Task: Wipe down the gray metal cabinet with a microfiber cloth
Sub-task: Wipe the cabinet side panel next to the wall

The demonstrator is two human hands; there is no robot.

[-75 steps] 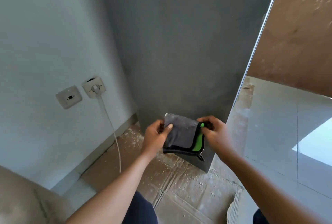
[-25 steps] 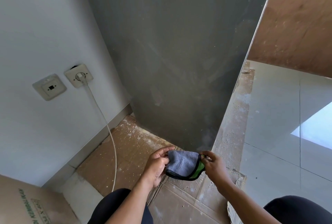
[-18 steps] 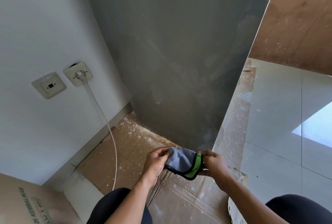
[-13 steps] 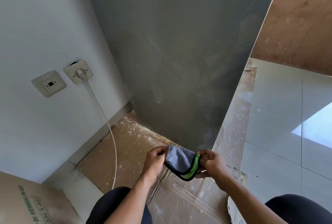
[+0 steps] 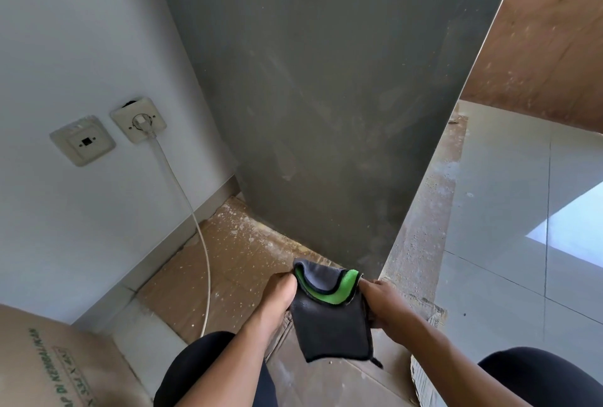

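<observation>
A: Microfiber, soft and limp, is what the cloth [image 5: 329,315] is looking like: dark gray on the outside, with a green face and black edging peeking out where the top is folding over. It is sagging between the 2 hands, low in front of the gray metal cabinet [image 5: 326,96] and just above the dusty cardboard sheeting [image 5: 228,263] on the floor.

B: How are the hands gripping it?

A: The left hand [image 5: 277,295] is pinching the upper left edge, fingers curled around the fabric. The right hand [image 5: 385,305] is grasping the right edge the same way, fingers closed on it. Neither hand is touching the cabinet.

B: So how is it going to handle?

A: I am judging it as very light and floppy, with no stiffness at all, so it is going to drape wherever it is unsupported. Nothing fragile, and the pile is probably going to cling rather than slip. Holding it by the edges is working for refolding; for wiping, a flat palm behind a folded pad is likely working better.

B: And the cabinet?

A: Its side panel is showing pale smears and dust, thickest near the bottom corner. A wall socket [image 5: 138,119] with a white cable [image 5: 189,207] is sitting to its left, well apart from the cloth.
</observation>
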